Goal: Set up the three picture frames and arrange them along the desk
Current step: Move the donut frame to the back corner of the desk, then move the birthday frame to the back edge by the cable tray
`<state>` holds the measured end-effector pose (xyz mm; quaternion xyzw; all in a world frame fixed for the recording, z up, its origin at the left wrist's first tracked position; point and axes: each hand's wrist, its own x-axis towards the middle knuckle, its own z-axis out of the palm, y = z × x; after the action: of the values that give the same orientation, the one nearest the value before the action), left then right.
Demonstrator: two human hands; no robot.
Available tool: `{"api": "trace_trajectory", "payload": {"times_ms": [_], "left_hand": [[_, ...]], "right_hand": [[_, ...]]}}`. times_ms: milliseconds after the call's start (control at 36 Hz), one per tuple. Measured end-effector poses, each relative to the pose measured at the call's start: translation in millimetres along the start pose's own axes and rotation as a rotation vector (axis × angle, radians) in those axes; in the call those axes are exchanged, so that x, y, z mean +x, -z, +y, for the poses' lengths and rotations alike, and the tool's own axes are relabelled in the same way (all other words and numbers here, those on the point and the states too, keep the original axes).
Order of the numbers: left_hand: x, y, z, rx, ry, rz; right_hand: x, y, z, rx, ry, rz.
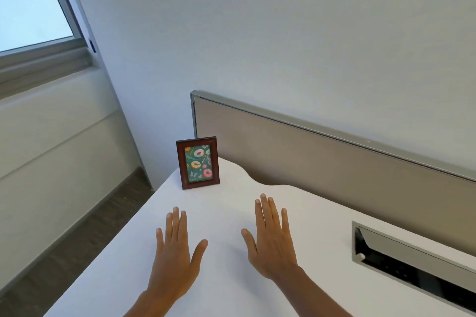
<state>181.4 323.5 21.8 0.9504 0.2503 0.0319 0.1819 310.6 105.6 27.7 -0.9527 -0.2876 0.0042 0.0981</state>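
One picture frame (198, 163) stands upright at the far left corner of the white desk (221, 296). It has a dark reddish-brown wooden border and a green picture of doughnuts. My left hand (176, 252) hovers flat over the desk, palm down, fingers spread, in front of the frame and apart from it. My right hand (270, 237) is held the same way, to the right of the left hand. Both hands hold nothing. No other frame is in view.
A beige partition panel (334, 162) with a grey metal rim runs along the desk's back edge. A recessed metal cable tray (412, 262) sits in the desktop at right. The desk's left edge drops to a dark floor (77, 239); a window (33, 2) is upper left.
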Motion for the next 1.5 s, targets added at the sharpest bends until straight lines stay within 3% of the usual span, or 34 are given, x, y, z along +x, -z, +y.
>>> {"api": "trace_trajectory", "payload": {"times_ms": [500, 750, 889, 1083, 1222, 1500], "left_hand": [[-174, 7, 121, -0.093, -0.272, -0.063], [-238, -13, 217, -0.162, -0.399, -0.193], [-268, -29, 268, -0.224, -0.380, -0.323], [-299, -50, 320, -0.507, -0.331, -0.521], [-312, -65, 339, -0.543, -0.252, -0.646], [-325, -79, 347, -0.655, -0.195, -0.724]], "right_hand": [[-232, 74, 52, 0.012, -0.203, 0.108], [-321, 116, 110, 0.038, -0.367, 0.178], [-364, 134, 146, 0.066, -0.484, 0.212], [-421, 143, 185, 0.266, -0.690, 0.255], [-457, 127, 197, 0.570, -0.790, 0.298], [-492, 93, 187, 1.059, -0.922, 0.201]]}}
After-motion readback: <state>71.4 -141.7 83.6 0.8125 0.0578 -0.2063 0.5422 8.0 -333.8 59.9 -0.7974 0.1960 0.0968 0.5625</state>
